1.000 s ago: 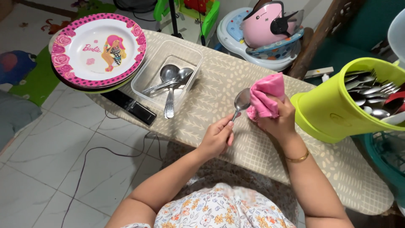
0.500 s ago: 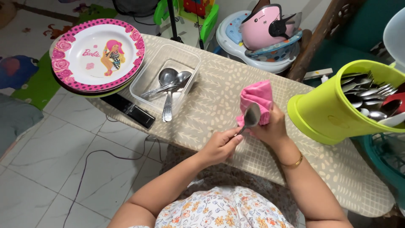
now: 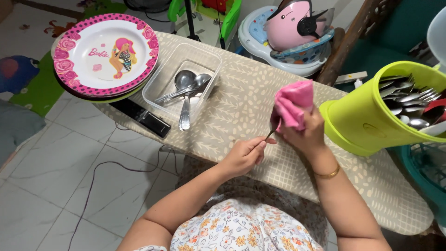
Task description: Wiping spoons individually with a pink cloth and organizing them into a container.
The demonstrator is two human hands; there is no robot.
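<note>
- A round white plate with a pink rose rim [image 3: 106,55] lies on a stack at the upper left of the frame.
- A clear plastic rectangular tub [image 3: 163,88] right of it holds metal spoons [image 3: 186,93].
- A flat black remote control [image 3: 141,117] lies just below the tub.
- A lime green plastic bucket [image 3: 367,121] at the right is full of cutlery.
- A pink helmet [image 3: 292,28] sits at the top centre.
- A beige patterned cloth [image 3: 232,102] covers the table.

Floral-print top [image 3: 241,230], bare forearms, gold bangle [image 3: 326,174] on right wrist
</note>
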